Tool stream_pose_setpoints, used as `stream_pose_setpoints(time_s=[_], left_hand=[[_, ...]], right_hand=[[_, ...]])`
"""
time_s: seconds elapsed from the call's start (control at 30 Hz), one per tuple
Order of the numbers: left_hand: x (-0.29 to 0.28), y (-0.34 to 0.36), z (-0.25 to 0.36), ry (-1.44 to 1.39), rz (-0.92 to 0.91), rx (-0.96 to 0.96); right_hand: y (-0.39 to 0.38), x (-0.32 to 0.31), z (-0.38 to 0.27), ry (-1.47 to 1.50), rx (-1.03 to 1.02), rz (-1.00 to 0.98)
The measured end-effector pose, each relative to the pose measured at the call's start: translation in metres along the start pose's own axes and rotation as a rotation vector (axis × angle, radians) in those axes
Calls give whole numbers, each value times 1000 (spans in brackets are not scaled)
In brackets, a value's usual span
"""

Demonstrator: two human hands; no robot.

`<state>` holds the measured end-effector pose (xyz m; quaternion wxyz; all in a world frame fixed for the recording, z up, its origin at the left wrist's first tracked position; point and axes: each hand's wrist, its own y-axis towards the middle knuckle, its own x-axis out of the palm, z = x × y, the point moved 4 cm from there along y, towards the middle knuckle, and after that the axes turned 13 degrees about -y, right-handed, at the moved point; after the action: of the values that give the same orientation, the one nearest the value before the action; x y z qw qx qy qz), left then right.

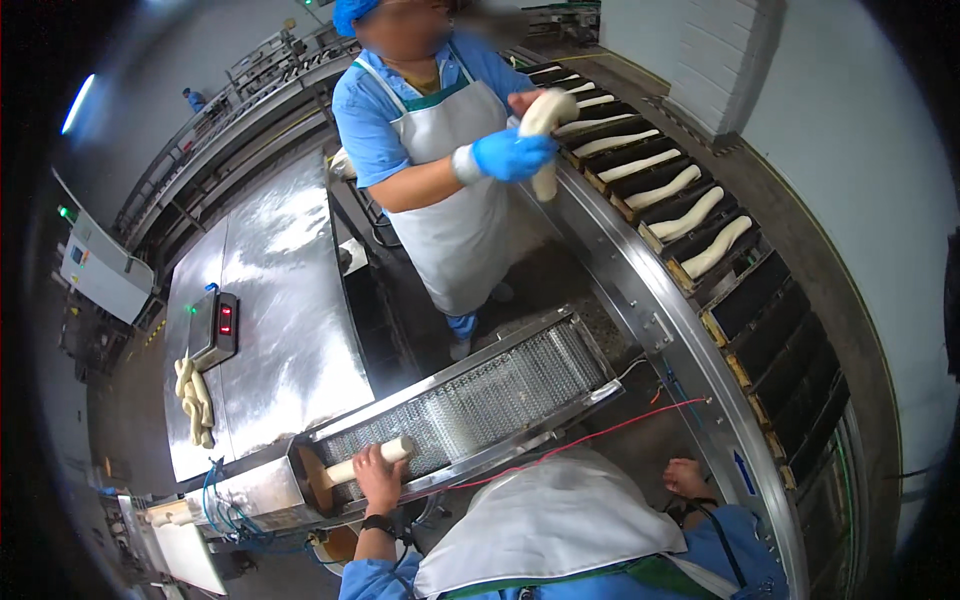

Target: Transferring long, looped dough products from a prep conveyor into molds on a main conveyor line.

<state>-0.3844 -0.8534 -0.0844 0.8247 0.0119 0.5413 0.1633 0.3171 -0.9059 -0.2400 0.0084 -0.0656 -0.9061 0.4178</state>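
Note:
My left hand (378, 480) is wrapped round a pale roll of dough (399, 450) at the near left end of a metal mesh conveyor (470, 400). One end of the dough sticks out to the right of my fingers; the other points into a brown-edged opening (315, 482). My right hand (687, 479) hangs beside the steel rail at the right, its fingers curled in with nothing seen in them. Across from me a co-worker in a white apron lifts another length of dough (548, 112), one hand in a blue glove (512, 155).
At right, a curving line of black trays (800, 340) runs behind a steel rail (640, 260); the far ones hold dough strips (715, 248). A steel table (270, 300) at left bears a scale (214, 328) and twisted dough (193, 400). A red cord (600, 437) crosses before me.

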Motion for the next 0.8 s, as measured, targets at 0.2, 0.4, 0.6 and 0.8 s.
stream_pose_setpoints(time_s=[0.2,0.4,0.6,0.8], left_hand=[[13,1,69,-236,-160,165],[6,-20,54,-229,-231,226],[-31,-26,-13,-167,-107,92],[-22,-33,-27,-58,-91,-42]], right_hand=[[29,-21,51,79,149,-157],[40,-54,84,-69,242,34],[10,-12,8,-270,119,164],[2,4,-47,-297,106,175]])
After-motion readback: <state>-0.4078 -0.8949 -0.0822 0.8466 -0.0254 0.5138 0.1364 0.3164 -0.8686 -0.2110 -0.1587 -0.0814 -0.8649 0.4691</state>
